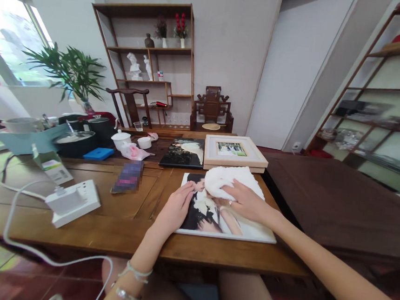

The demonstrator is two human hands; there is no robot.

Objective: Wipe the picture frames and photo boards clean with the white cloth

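Note:
A large photo panel with a white edge lies flat on the wooden table in front of me. It shows a couple and white flowers. Along its left side rests my left hand, open, fingers stretched out and touching the surface. My right hand presses a white cloth onto the panel's upper part, its fingers bunched into the fabric. The cloth and hand hide part of the picture. Just behind stand a dark photo panel and a light wooden picture frame with a small photo inside.
To the left on the table are a white power strip with a cable, a blurred-out phone-like item, a blue box and a white teapot. A dark lower table stands right; a chair stands behind.

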